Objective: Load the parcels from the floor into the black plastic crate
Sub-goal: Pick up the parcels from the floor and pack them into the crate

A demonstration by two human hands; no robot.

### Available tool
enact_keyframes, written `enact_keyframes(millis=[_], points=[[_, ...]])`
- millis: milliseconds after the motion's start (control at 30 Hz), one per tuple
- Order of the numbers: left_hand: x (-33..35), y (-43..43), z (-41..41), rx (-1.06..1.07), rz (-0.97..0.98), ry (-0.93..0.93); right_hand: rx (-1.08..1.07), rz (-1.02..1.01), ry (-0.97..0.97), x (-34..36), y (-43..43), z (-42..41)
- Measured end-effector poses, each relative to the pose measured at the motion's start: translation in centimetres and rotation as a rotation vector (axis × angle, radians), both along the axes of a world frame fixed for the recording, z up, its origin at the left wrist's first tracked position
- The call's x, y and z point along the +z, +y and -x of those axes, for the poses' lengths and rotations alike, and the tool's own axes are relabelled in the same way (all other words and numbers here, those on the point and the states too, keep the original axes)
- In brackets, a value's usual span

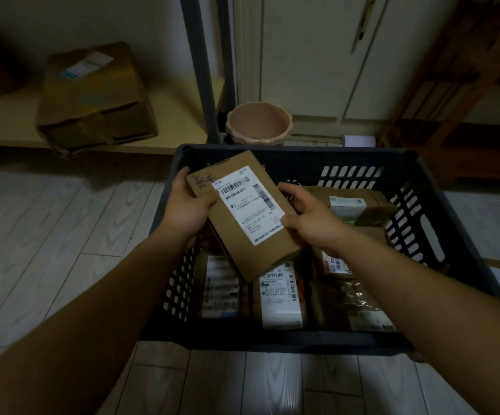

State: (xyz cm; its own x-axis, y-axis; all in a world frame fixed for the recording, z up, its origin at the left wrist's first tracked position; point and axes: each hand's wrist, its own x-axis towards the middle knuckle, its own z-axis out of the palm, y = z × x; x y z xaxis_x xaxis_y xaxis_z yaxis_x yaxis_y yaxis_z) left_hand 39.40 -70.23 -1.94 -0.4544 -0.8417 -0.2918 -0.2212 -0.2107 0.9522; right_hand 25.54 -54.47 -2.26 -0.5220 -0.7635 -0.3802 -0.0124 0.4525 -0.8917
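Below the forearms, pale wood-grain floor planks [48, 235] run up to the near rim of the black plastic crate [272, 342]. Under the wrists, a row of taped brown parcels [278, 295] lies flat on the crate bottom. Their white barcode labels face up, and the print is too soft to read.

Above that row, both hands hold a flat brown cardboard parcel [251, 211] over the crate's left half. The left hand [187, 209] grips its far-left corner and long edge, thumb on top. The right hand [311, 217] clasps the opposite long edge, thumb on the label's corner. The parcel's long axis runs from near right to far left, its far end pointing at the crate's far-left corner and its broad face up.

Its white shipping label carries a barcode, a bold hyphenated code that cannot be read surely, and small print. Dark handwritten marks sit on the bare cardboard by the left thumb.

Just beyond the right hand lies another brown parcel with a pale label [359, 205]. Open crate floor shows beyond the hands along the far slotted wall.

Past the crate stands a pink scalloped pot [259, 122]. Far left of the hands, a large creased cardboard box [93, 94] rests on a low ledge.
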Motion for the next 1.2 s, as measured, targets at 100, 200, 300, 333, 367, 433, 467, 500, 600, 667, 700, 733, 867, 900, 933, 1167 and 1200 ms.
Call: enact_keyframes(millis=[100, 200, 300, 333, 367, 433, 467, 500, 600, 667, 700, 733, 867, 900, 933, 1167, 1200], points=[[1.1, 0.5, 0.7, 0.128, -0.141, 0.086, -0.276, 0.015, 0.197, -0.1, -0.1, -0.3], [1.7, 1.4, 1.4, 0.231, -0.192, 0.129, -0.262, -0.042, 0.349, -0.1, -0.2, -0.6], [1.7, 1.4, 1.4, 0.303, -0.207, 0.117, -0.037, -0.067, 0.417, 0.5, 0.2, -1.0], [1.7, 1.3, 1.1, 0.286, -0.165, 0.073, 0.055, -0.104, 0.463, 0.5, 0.4, -1.0], [1.6, 1.0, 0.7, 0.230, -0.072, -0.016, 0.125, -0.144, 0.519, 0.4, 0.6, -0.9], [1.3, 0.6, -0.3, 0.007, 0.218, -0.258, 0.172, -0.202, 0.609, -0.2, 1.0, -0.5], [1.0, 0.5, -0.7, -0.120, 0.359, -0.382, 0.174, -0.213, 0.636, -0.5, 1.1, -0.3], [0.7, 0.4, -1.0, -0.239, 0.462, -0.497, 0.182, -0.217, 0.658, -0.8, 1.1, -0.2], [-0.5, 0.6, -1.7, -0.493, 0.519, -0.755, 0.256, -0.228, 0.770, -1.7, 0.9, -0.3], [-1.5, 0.7, -1.8, -0.581, 0.532, -0.864, 0.322, -0.239, 0.858, -2.6, 0.5, -0.6], [-2.2, 0.8, -1.8, -0.610, 0.552, -0.896, 0.357, -0.252, 0.889, -3.1, 0.2, -0.7], [-2.8, 0.8, -1.6, -0.647, 0.567, -0.930, 0.393, -0.273, 0.909, -3.6, 0.0, -0.8], [-5.6, -0.7, -0.4, -0.740, 0.510, -1.122, 0.503, -0.370, 0.908, -5.7, -1.2, -0.7], [-6.2, -1.1, -0.1, -0.763, 0.516, -1.157, 0.513, -0.387, 0.909, -6.2, -1.4, -0.6], [-6.8, -1.4, 0.2, -0.788, 0.531, -1.179, 0.522, -0.399, 0.909, -6.7, -1.6, -0.4], [-10.1, -1.9, 1.1, -0.840, 0.771, -1.226, 0.600, -0.497, 1.106, -8.2, -1.8, -0.2], [-10.3, -2.1, 1.2, -0.851, 0.824, -1.224, 0.616, -0.500, 1.195, -8.1, -2.2, -0.1]])
